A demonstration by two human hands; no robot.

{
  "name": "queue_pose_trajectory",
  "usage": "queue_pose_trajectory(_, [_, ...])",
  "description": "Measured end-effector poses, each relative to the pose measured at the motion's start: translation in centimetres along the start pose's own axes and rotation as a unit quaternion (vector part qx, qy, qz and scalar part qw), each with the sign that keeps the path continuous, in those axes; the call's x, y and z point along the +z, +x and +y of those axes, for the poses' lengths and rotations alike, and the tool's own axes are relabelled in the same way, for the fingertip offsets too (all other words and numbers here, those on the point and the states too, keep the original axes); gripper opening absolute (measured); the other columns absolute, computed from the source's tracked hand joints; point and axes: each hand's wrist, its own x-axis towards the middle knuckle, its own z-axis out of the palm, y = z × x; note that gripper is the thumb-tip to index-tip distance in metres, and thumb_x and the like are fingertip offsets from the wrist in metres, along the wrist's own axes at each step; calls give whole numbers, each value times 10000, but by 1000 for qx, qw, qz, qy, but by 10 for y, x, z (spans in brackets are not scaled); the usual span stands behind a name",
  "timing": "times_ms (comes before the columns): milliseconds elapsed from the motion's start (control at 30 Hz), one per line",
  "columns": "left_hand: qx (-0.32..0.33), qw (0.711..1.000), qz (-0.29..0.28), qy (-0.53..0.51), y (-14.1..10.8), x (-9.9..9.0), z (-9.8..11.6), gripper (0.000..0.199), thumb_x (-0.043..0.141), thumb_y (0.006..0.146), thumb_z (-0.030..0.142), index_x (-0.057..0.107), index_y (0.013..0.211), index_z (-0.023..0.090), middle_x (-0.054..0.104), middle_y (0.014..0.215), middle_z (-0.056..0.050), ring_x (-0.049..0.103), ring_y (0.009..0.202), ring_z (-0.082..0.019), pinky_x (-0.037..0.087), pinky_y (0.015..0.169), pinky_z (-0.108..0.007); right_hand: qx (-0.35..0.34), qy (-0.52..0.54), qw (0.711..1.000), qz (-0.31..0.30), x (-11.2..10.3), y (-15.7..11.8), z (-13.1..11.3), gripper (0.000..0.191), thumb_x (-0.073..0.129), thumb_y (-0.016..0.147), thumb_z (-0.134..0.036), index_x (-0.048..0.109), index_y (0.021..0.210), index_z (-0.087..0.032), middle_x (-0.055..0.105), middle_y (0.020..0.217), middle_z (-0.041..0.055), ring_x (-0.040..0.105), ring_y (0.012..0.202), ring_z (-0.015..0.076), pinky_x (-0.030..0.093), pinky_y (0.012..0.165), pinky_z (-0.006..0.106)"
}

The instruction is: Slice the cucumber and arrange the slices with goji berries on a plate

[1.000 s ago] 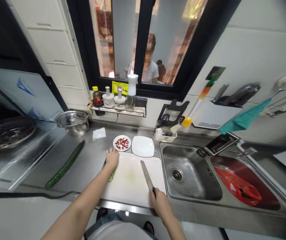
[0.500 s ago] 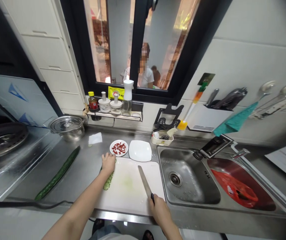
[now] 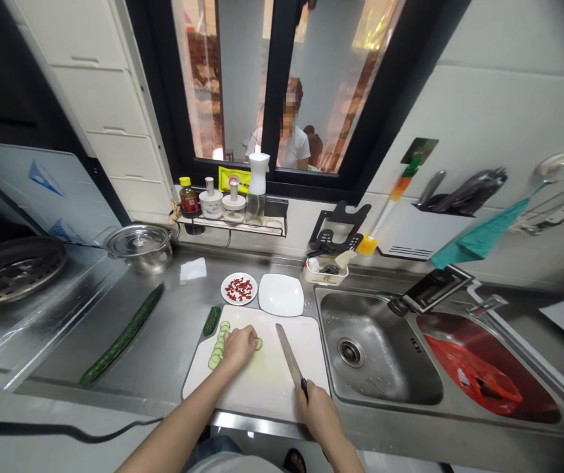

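My left hand (image 3: 241, 347) is over the middle of the white cutting board (image 3: 276, 387), its fingertips pinched on a cucumber slice (image 3: 259, 343). Left of it, overlapping cucumber slices (image 3: 216, 357) form a row along the board. A short cucumber piece (image 3: 211, 320) lies at the board's upper left corner. My right hand (image 3: 315, 407) is wrapped round the black handle of a knife (image 3: 288, 355), whose blade lies flat-looking over the board's right part. A long whole cucumber (image 3: 124, 334) rests on the steel counter at the left.
Behind the board are a plate of red pieces (image 3: 239, 289) and a white square plate (image 3: 282, 295). A lidded pot (image 3: 141, 248) stands back left. The sink (image 3: 380, 348) adjoins on the right, with a red bag (image 3: 476, 378). A person (image 3: 291, 141) shows through the window.
My left hand has moved right from the slice row to the board's middle, now at a single slice. The short cucumber piece has come into view. The knife stays in my right hand.
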Motion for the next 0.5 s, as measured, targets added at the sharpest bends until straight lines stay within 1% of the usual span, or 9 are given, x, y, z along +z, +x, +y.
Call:
queue_pose_trajectory(67, [-2,1000,-9,0,-4,6,0,171,476,834,232,639,883,220,694,887,-50,598,908,-206,342,791,-302,-2,2,1000,-1,-1,0,0,340,334,943,-292,611,1074,-145,680,1015,143,632,971,205,417,763,252])
queue_pose_trajectory(167, [-4,1000,-4,13,-6,9,0,183,460,845,234,640,867,217,692,871,-52,602,890,-203,353,785,-301,-6,3,1000,-2,-1,0,0,332,337,941,-287,613,1063,-147,681,1014,140,633,965,202,414,755,249])
queue_pose_trajectory(333, [6,999,7,38,-4,11,0,193,451,862,247,639,853,207,686,892,-67,592,923,-219,354,822,-332,-9,14,1000,1,0,2,1,320,345,939,-288,623,1033,-158,687,1004,129,637,935,187,411,734,237])
queue_pose_trajectory(500, [9,999,13,50,1,16,-6,173,471,851,227,635,901,210,671,966,-70,569,982,-226,337,874,-352,-3,8,1000,4,0,2,-1,325,342,938,-290,624,1024,-154,687,994,132,637,927,190,409,737,245])
